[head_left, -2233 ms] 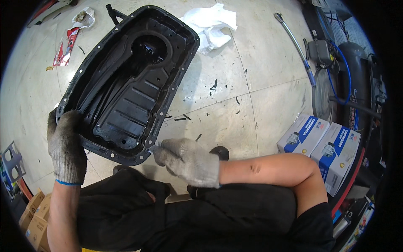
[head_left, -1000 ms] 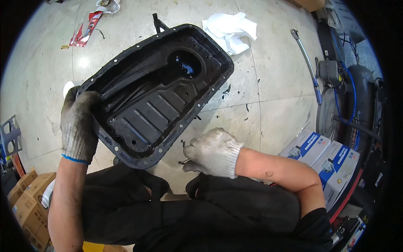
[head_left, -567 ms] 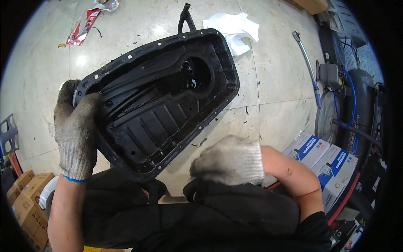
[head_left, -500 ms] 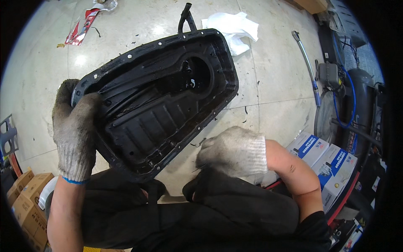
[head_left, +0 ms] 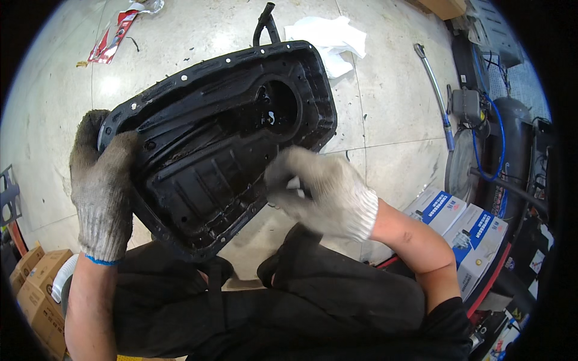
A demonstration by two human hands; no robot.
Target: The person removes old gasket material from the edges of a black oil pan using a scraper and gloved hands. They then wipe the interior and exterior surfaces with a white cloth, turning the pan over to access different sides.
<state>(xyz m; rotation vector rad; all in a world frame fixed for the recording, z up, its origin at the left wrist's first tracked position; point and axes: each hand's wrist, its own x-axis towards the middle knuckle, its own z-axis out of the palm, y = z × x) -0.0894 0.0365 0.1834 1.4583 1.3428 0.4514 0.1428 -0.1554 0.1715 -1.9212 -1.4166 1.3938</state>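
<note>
Pan (head_left: pixel 198 159) could twist loose, since only your left hand (head_left: pixel 102 183) clearly pinches its left end. Right hand (head_left: pixel 334 195) is loosely curled by its near edge, can't tell if it's holding anything.

Holding pan (head_left: pixel 220 141) by its left end in left hand (head_left: pixel 105 171), over floor (head_left: pixel 397 126). Holding right hand (head_left: pixel 328 192) across pan's near right edge, touching or just above, unclear. Seeing cloth (head_left: pixel 331 37) on floor just beyond pan's far right corner; wrapper (head_left: pixel 114 37) at floor's far left corner; wrench (head_left: pixel 434 90) lying along floor's right edge, left of tank (head_left: pixel 515 138). Noting two boxes (head_left: pixel 481 240) side by side by floor's right edge, nearer than wrench; cartons (head_left: pixel 37 301) at near left corner.
</note>
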